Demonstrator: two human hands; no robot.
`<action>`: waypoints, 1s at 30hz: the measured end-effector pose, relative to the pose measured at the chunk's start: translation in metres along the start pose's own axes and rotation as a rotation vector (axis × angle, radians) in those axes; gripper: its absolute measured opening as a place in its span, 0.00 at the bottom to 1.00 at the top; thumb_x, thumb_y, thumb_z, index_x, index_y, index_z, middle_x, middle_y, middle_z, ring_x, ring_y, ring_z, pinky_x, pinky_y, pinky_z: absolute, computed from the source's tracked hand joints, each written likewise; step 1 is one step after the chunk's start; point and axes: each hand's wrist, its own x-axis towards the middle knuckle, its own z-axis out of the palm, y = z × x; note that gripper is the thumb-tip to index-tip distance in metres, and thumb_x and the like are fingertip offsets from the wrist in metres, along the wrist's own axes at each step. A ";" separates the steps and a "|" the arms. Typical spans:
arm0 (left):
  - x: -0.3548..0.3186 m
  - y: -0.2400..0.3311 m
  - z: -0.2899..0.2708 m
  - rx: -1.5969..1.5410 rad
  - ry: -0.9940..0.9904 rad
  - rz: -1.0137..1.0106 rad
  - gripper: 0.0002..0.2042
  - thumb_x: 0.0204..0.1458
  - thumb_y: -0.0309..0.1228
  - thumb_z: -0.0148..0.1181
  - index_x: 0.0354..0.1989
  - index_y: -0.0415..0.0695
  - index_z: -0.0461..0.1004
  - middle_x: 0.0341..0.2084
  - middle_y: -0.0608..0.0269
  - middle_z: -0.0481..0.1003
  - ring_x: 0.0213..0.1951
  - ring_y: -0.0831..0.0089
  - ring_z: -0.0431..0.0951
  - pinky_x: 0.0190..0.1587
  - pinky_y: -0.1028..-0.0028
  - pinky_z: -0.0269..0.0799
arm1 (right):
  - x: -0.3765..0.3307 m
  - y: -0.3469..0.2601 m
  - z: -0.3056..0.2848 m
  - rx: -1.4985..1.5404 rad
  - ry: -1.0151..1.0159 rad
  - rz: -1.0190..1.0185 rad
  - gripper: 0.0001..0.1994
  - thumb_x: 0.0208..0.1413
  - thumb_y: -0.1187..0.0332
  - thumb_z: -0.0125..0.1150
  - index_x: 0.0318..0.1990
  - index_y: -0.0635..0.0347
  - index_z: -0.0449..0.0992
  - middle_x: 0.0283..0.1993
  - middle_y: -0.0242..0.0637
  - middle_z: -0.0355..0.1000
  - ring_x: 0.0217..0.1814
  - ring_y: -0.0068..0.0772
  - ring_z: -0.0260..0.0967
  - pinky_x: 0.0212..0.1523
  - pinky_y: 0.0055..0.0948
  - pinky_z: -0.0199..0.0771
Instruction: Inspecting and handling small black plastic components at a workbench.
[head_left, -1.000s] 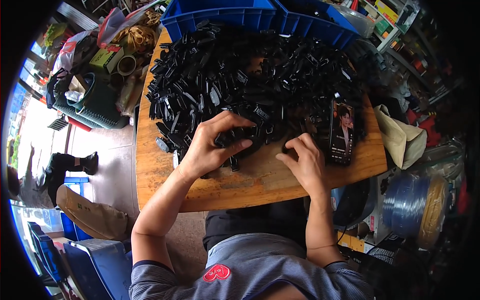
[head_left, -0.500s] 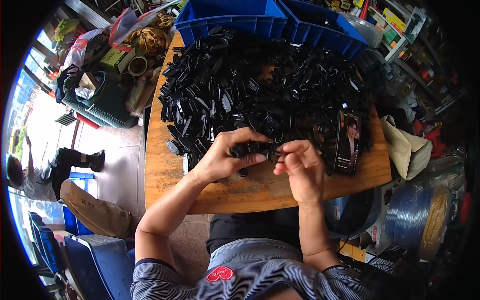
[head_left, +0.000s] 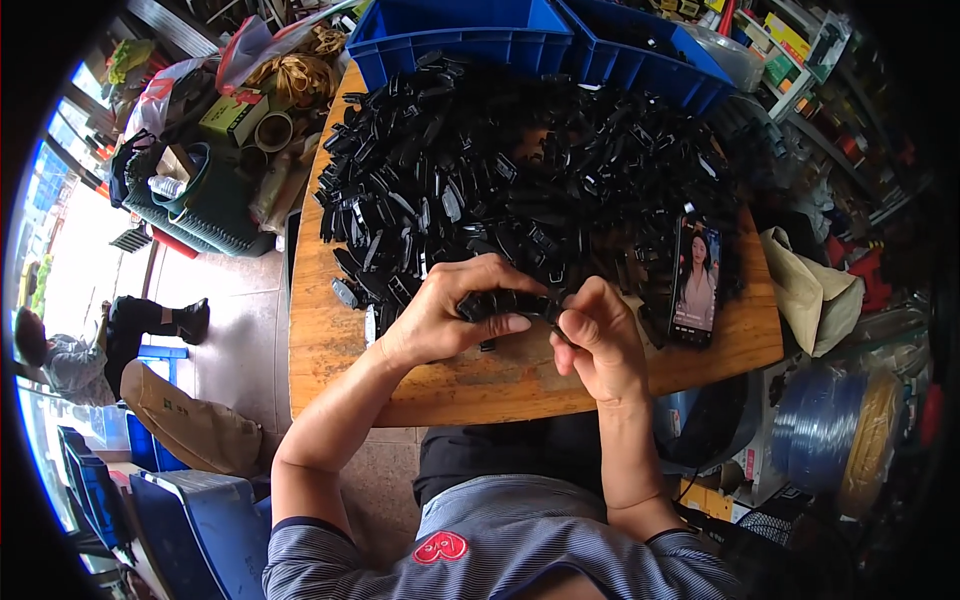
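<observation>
My left hand [head_left: 440, 310] is closed round a dark, narrow black plastic part [head_left: 505, 303], with the thumb below it and the fingers above. The part lies roughly level over the near half of the wooden table. At its right end, the thumb and fingers of my right hand [head_left: 603, 340] are pinched together, gripping that end; any smaller piece between them is hidden. Just beyond both hands spreads a big heap of similar black plastic parts [head_left: 450, 195], some with shiny or grey faces.
Two blue bins, one left [head_left: 460, 50] and one right [head_left: 655, 75], stand behind the heap. A phone [head_left: 695, 285] with a lit screen leans at the right of the wooden table [head_left: 460, 395]. A seated person [head_left: 90, 350] is at far left. Spools of clear tubing [head_left: 820, 430] stand at right.
My right hand's fingers have curled in more tightly at the part's right end. My left hand keeps its hold almost unmoved. The picture on the phone screen is different.
</observation>
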 end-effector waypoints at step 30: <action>0.118 -0.029 -0.005 -0.702 0.130 -0.413 0.06 0.47 0.26 0.59 0.32 0.40 0.71 0.30 0.61 0.75 0.33 0.73 0.74 0.35 0.74 0.73 | 0.020 -0.016 -0.064 -1.861 0.293 -0.322 0.07 0.42 0.68 0.63 0.30 0.55 0.74 0.32 0.32 0.69 0.41 0.39 0.62 0.41 0.38 0.60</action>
